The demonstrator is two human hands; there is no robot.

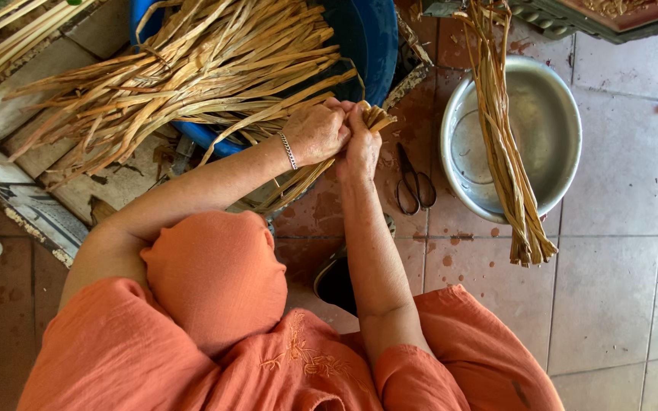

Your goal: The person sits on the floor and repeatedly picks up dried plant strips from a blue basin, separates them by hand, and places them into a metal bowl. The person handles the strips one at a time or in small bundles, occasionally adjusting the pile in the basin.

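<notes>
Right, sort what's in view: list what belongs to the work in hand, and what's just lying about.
In use:
- left hand and right hand, both gripping the strip bundle
- heap of dried strips over the blue tub

Lying about:
- scissors on the floor
- metal basin with a separate bundle draped across it

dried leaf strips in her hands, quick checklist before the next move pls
1. Both hands on the bundle: ok. The left hand and right hand close together around the dried leaf strips.
2. Strip ends gathered: ok, cut ends poke out just past the right hand.
3. Supply nearby: ok, a big pile of strips lies over the blue tub.
4. Scissors within reach: ok, scissors lie on the tile floor beside the hands.
5. Metal basin free: not ok, a long bundle lies across it.
6. Grip tightness: cannot tell.
</notes>
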